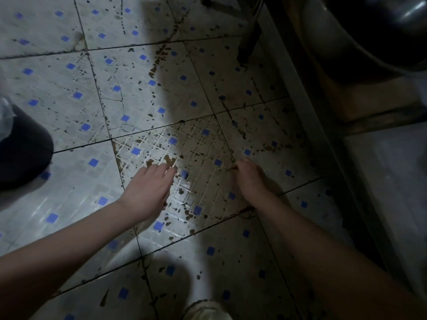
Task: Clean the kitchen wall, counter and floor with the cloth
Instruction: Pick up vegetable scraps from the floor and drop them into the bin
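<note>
1. Far left of the left hand: dark rounded shape (22, 148), probably a knee or trouser leg, cut off by the frame edge. A pale crinkled bit (5, 116) sits above it; too blurred to identify.
2. Left hand (147, 192): palm down, fingers (161, 170) stretched forward and loosely together, grip released, nothing in it. Can't tell whether the fingertips touch the floor or hang just above it.
3. Floor (97, 93): pale tiles with small blue squares, brown stains and specks thickest between the two hands and beyond them. Tile left of the left hand looks cleaner and shiny. Right half is in heavy shadow, so detail is poor.
4. Right hand (249, 176): fingers curled under, grip looks clenched; fingertips hidden by the back of the hand. Something thin shows at its far-left edge, too dim to say what, or whether it's held.
5. Cloth: can't locate it in either grip or on the visible floor.
6. Right of the right hand: pale vertical edge (300, 107), likely a cabinet or frame, then a dark recess. Top right corner has a shiny metal curve (406, 12), cut off.
7. Bottom centre, nearer than both hands: pale rounded thing (205, 310), maybe a shoe, cropped.
</note>
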`<action>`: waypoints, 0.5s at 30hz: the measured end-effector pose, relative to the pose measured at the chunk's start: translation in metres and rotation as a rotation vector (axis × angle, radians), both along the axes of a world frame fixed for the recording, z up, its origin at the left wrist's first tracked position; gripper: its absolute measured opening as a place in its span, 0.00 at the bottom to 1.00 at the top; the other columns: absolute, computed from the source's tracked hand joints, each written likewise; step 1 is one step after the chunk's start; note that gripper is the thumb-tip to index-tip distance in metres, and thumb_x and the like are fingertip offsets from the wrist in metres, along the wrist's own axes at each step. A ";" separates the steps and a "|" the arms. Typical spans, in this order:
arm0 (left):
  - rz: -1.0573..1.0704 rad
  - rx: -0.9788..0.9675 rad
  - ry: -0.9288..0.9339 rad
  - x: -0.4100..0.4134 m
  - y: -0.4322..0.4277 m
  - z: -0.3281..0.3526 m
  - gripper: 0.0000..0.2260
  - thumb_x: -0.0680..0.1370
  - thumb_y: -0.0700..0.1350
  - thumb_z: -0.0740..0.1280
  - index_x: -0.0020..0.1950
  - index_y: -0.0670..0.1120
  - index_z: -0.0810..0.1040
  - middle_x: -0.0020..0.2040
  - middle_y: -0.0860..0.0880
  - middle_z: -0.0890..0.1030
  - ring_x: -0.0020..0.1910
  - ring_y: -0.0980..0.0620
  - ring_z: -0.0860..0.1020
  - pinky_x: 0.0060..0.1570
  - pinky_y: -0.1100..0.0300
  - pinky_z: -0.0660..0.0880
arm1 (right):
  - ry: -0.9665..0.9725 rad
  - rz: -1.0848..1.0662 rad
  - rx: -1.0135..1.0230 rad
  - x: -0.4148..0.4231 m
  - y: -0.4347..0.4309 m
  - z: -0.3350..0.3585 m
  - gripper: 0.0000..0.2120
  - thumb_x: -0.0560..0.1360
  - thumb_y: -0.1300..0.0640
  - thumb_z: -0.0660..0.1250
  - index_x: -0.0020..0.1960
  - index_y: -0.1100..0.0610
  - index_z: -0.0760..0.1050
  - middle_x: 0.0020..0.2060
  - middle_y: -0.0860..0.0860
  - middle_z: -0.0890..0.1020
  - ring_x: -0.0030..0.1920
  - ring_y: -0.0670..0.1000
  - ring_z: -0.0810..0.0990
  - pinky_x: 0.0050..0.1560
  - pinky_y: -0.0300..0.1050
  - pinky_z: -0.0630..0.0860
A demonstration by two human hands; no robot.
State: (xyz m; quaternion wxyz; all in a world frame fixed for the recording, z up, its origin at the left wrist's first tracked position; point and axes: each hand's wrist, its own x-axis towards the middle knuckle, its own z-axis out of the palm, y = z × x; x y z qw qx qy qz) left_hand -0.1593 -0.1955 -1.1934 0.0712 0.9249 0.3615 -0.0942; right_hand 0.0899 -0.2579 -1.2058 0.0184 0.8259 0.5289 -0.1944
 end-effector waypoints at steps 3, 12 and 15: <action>0.026 -0.008 -0.005 -0.003 0.002 -0.006 0.13 0.80 0.48 0.59 0.63 0.47 0.68 0.58 0.48 0.73 0.55 0.48 0.73 0.55 0.55 0.70 | -0.040 -0.011 0.013 0.009 0.013 0.001 0.13 0.77 0.64 0.56 0.51 0.56 0.78 0.49 0.56 0.80 0.51 0.58 0.77 0.50 0.49 0.77; 0.046 -0.071 -0.058 -0.002 0.006 -0.013 0.10 0.79 0.46 0.59 0.60 0.46 0.69 0.55 0.47 0.74 0.53 0.47 0.73 0.54 0.53 0.72 | 0.022 0.012 -0.058 0.005 0.021 -0.013 0.11 0.77 0.66 0.55 0.52 0.62 0.76 0.51 0.57 0.78 0.53 0.55 0.77 0.55 0.45 0.74; 0.052 -0.091 -0.062 -0.005 0.007 -0.017 0.10 0.80 0.46 0.59 0.60 0.46 0.70 0.56 0.47 0.74 0.53 0.48 0.73 0.54 0.53 0.72 | -0.015 0.058 -0.001 0.004 0.025 -0.013 0.13 0.77 0.68 0.56 0.52 0.61 0.77 0.53 0.58 0.78 0.54 0.56 0.76 0.55 0.50 0.75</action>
